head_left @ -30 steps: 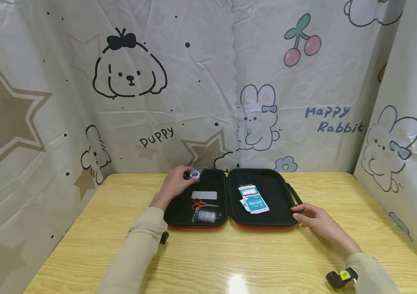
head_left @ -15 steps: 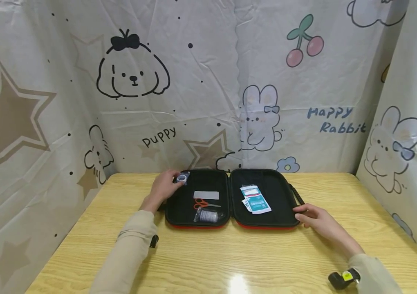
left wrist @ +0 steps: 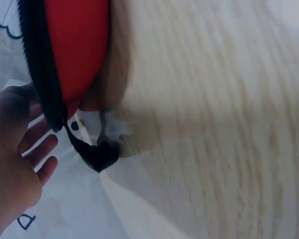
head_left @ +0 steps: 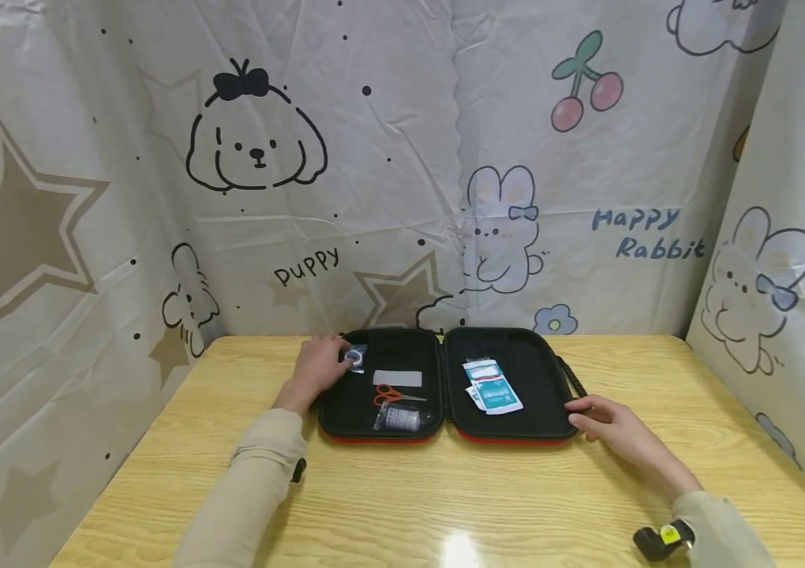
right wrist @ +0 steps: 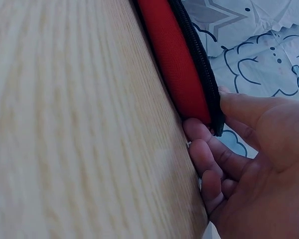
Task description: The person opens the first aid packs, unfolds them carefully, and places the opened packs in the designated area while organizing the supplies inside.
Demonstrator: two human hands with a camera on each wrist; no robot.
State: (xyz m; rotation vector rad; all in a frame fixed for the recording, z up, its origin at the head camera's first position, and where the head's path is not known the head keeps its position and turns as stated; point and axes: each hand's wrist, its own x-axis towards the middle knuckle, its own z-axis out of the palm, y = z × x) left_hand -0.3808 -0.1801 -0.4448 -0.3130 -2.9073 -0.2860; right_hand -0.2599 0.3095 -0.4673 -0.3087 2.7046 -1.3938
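Nearest, we have the right hand (head_left: 612, 426) pinching the unzipped case (head_left: 544, 386) by its front right corner. Farther back, left hand (head_left: 319, 367) at the left rim; we can't tell its grip. Wrapped ring (head_left: 354, 358), no clear long axis, sits just right of it, inside the back left corner.

Yellow wood-grain tabletop (head_left: 530, 501): white glare toward near edge.
Left wrist view: hazy, soft-focused; shadow beside red fabric case (left wrist: 77, 45).
Head view: evenly lit.

Both wrist views' top edges crop the red case (left wrist: 77, 45).
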